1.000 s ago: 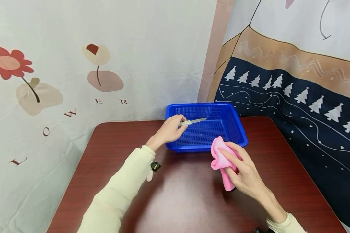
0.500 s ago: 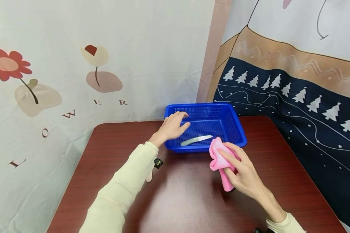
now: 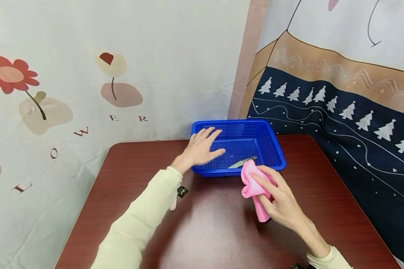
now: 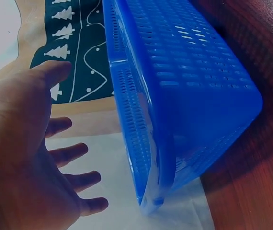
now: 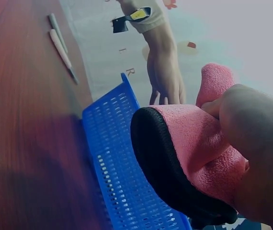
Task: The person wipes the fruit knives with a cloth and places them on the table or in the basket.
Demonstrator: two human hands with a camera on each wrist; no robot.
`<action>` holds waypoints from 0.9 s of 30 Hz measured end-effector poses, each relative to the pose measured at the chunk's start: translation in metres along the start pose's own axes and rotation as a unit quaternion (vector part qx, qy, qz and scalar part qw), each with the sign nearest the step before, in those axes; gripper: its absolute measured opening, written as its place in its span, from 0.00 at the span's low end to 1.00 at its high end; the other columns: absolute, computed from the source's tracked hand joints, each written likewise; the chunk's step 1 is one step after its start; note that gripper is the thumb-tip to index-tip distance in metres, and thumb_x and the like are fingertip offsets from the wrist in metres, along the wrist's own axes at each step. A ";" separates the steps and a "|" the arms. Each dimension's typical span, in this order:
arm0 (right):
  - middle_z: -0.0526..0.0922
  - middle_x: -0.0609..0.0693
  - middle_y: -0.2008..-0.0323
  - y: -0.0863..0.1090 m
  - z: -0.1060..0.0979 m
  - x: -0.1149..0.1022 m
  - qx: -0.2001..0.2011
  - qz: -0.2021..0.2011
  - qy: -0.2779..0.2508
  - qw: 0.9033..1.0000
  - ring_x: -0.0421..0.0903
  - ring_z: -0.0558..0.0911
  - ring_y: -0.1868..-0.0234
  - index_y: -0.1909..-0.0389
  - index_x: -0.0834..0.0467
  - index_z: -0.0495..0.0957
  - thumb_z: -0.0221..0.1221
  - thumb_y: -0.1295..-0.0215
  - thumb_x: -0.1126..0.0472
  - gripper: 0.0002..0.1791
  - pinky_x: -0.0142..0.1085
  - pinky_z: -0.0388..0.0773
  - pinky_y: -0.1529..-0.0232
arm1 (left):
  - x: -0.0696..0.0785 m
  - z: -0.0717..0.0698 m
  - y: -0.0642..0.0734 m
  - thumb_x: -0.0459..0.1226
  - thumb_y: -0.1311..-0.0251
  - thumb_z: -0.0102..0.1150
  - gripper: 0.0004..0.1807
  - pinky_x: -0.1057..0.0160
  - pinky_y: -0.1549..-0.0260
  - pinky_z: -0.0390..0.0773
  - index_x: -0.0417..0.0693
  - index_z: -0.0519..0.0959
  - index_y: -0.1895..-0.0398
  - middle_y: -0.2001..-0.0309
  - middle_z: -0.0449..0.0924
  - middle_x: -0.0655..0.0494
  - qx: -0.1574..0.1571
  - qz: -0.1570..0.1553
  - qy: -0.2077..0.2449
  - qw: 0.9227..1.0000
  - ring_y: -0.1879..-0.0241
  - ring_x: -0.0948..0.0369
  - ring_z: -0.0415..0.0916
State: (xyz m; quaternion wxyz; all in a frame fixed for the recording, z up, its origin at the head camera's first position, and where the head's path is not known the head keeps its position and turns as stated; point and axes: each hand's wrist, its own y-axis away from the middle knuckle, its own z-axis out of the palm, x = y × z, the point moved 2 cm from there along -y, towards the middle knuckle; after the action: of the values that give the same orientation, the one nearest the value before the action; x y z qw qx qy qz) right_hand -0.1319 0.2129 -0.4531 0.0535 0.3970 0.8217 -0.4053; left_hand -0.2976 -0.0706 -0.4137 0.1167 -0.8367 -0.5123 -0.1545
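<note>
Inside the blue basket [image 3: 219, 172] the knife [image 3: 241, 163] slants by the near wall, right of the left hand [image 3: 198, 151], fingers spread and empty, and nearer the right hand [image 3: 281, 200], whose fingers grip a pink cloth [image 3: 251, 181]

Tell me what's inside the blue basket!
One knife shows inside the blue basket, near its front. The left hand and pink cloth cover parts of the basket, so anything behind them is hidden.

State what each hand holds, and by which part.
The right hand grips a black-edged pink cloth by its bunched folds; the left hand holds nothing.
</note>
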 end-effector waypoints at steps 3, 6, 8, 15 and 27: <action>0.77 0.61 0.25 0.000 0.000 -0.001 -0.008 0.006 0.001 1.000 0.54 0.75 0.26 0.27 0.52 0.84 0.76 0.42 0.74 0.40 0.16 0.72 0.31 | 0.001 -0.001 0.005 0.65 0.20 0.56 0.46 0.26 0.11 0.45 0.64 0.56 0.07 0.06 0.51 0.48 0.004 0.005 -0.004 1.000 0.07 0.38 0.44; 0.78 0.61 0.25 0.000 0.001 -0.001 -0.007 0.002 0.000 1.000 0.54 0.75 0.26 0.26 0.52 0.84 0.76 0.43 0.74 0.40 0.16 0.71 0.31 | 0.001 -0.004 0.011 0.66 0.20 0.55 0.46 0.26 0.11 0.45 0.64 0.56 0.07 0.06 0.50 0.48 0.010 0.011 -0.011 1.000 0.07 0.38 0.44; 0.78 0.61 0.25 0.000 0.002 0.000 -0.002 -0.004 -0.003 1.000 0.54 0.75 0.26 0.27 0.52 0.84 0.75 0.44 0.75 0.41 0.15 0.71 0.31 | 0.001 -0.005 0.015 0.66 0.21 0.56 0.46 0.26 0.11 0.45 0.63 0.56 0.07 0.06 0.51 0.48 0.016 0.016 -0.011 1.000 0.07 0.38 0.44; 0.79 0.63 0.27 0.001 0.004 0.001 0.004 -0.018 -0.013 1.000 0.54 0.76 0.27 0.28 0.53 0.85 0.72 0.45 0.77 0.41 0.16 0.71 0.30 | -0.004 -0.009 0.034 0.66 0.21 0.56 0.46 0.25 0.13 0.49 0.62 0.58 0.08 0.07 0.54 0.47 0.040 0.030 -0.022 0.999 0.08 0.36 0.47; 0.79 0.64 0.27 0.002 0.006 0.003 -0.002 -0.020 -0.019 1.000 0.55 0.75 0.26 0.29 0.53 0.86 0.73 0.43 0.75 0.38 0.17 0.70 0.27 | -0.021 -0.011 0.080 0.63 0.22 0.60 0.46 0.24 0.14 0.50 0.59 0.61 0.08 0.09 0.58 0.45 0.074 0.033 -0.001 0.997 0.08 0.36 0.49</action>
State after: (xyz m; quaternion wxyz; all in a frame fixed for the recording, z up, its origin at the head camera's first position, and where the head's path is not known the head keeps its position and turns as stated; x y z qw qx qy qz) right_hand -0.1337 0.2112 -0.4592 0.0618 0.3727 0.8291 -0.4121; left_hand -0.2365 -0.1279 -0.4145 0.1824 -0.8423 -0.4947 -0.1117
